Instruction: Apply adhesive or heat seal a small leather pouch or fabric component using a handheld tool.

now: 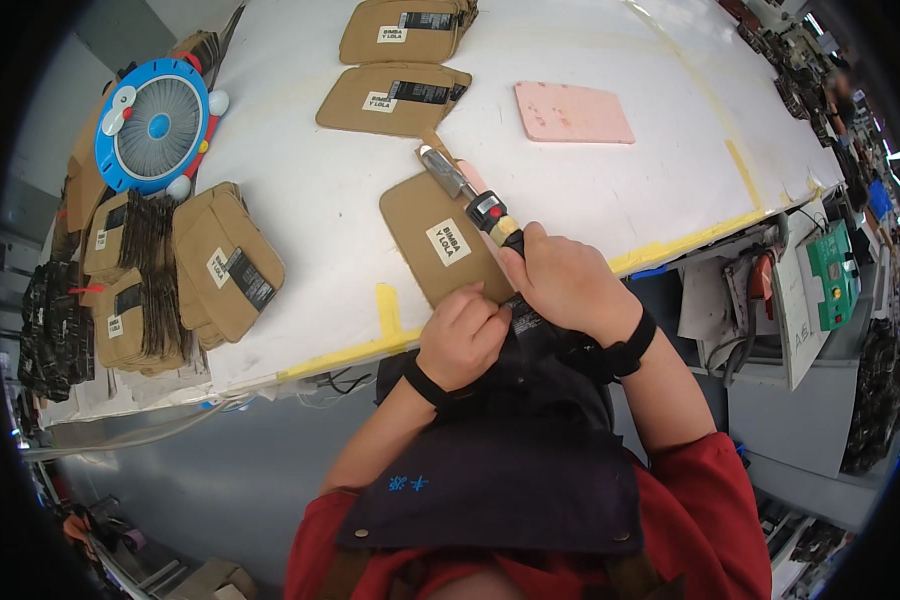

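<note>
Two bare hands worked near the close edge of a white table (315, 205), each with a dark band at the wrist. The right hand (572, 285) was closed around the black handle of a hand tool (457, 178), whose metal end pointed away from the person, up and to the left. The left hand (465, 338) had its fingers bent close together at the near end of a brown panel (415, 225); whether they pinched it or only pressed it, one could not tell. The panel lay flat on the table before the person, a white label on its face, with the tool slanting over its far right part. A dark tag (526, 314) showed between the hands, partly hidden. Beyond the tool were two piles of similar panels, the nearer (350, 100) just past the tool's tip, and to their right a pink slab (573, 112). Well to the left lay a loose pile (198, 230) beside tightly packed panels (135, 325), with a round blue fan (158, 125) behind them.
</note>
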The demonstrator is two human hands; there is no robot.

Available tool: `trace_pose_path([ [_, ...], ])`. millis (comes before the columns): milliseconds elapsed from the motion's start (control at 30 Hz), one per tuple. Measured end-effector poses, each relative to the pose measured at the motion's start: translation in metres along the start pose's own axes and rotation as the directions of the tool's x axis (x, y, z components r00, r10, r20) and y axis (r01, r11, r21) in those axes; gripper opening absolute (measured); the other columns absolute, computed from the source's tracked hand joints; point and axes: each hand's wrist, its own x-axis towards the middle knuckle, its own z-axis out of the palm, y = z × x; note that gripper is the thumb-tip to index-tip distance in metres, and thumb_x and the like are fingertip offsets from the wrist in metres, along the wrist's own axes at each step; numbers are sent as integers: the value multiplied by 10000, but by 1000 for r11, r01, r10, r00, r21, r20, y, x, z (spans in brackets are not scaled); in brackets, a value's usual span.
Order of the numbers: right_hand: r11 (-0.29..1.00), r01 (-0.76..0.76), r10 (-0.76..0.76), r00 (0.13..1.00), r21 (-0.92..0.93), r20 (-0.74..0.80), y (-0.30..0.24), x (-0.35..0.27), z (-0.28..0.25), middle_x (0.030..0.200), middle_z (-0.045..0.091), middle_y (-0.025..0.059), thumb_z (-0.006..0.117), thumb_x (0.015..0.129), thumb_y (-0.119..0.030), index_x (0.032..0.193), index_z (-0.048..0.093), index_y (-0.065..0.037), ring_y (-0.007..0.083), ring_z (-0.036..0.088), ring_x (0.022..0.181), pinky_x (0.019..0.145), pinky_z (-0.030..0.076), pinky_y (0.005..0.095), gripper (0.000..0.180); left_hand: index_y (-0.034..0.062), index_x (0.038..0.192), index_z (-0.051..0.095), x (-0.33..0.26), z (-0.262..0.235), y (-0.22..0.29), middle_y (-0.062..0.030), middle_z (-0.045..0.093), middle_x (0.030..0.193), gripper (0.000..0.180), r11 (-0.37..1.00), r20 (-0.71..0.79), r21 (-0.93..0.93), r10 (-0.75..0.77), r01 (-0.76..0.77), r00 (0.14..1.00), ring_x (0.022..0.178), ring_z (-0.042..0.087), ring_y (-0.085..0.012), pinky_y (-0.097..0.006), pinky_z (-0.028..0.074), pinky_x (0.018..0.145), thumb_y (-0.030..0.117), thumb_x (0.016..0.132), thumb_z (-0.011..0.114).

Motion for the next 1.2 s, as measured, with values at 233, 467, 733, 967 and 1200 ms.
trace_pose_path([
  [233,998,-60,63,995,-35,76,-11,-86,-8,593,610,171,568,993,-322,927,505,0,387,627,547,508,497,484,335,46,772,644,-3,-4,-3,-56,561,765,172,1000,16,-9,-17,17,1000,782,597,-260,-373,576,799,-38,688,769],
  [467,991,-115,126,977,-74,170,-16,-100,-14,593,619,167,587,981,-327,904,504,-6,373,633,532,499,505,471,341,45,779,663,-3,-5,-1,-51,556,762,167,1000,6,-17,-2,2,1000,782,597,-253,-375,577,799,-38,681,769],
  [733,1000,17,-17,1000,7,21,-3,9,2,664,644,221,539,1001,-338,883,529,22,418,658,627,563,525,494,379,55,778,653,-2,-1,-1,-51,563,766,174,1000,4,6,-11,11,1000,784,602,-252,-361,570,803,-33,688,773],
  [967,995,-84,88,990,-46,110,-10,-89,1,609,621,188,567,990,-332,922,494,10,397,635,557,521,508,489,356,52,770,648,-4,-7,-3,-49,553,766,177,1000,23,-5,-29,29,999,788,603,-252,-362,571,801,-32,680,774],
  [1200,995,-88,94,973,-41,209,-12,-95,-19,597,619,183,572,988,-330,924,500,15,393,633,542,515,508,484,358,44,760,649,-4,-8,-2,-53,555,771,166,1000,15,-19,-20,20,1000,785,601,-254,-368,576,792,-39,681,770],
])
